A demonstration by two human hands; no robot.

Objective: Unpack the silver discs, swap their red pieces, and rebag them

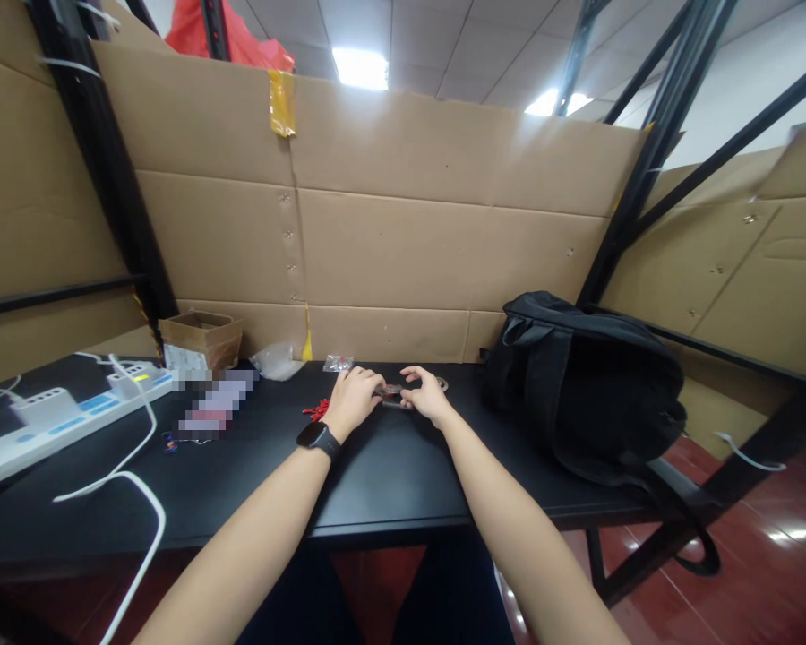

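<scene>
My left hand, with a black watch on its wrist, is at the middle of the black table with its fingers closed at a small brownish, shiny thing. My right hand meets the same thing from the other side, its fingers curled and thumb tip against it. The thing's kind is too small to tell, and the fingers cover part of it. Beside my left hand lies a bunch of red cords. A small clear packet lies just behind that hand. Partly hidden behind my right hand is a pale ring-shaped thing.
A black backpack stands on the table's right side. On the left are a white power strip with plugs and cable, an open cardboard box, a crumpled clear bag and a blurred-out flat item. Cardboard panels close the back.
</scene>
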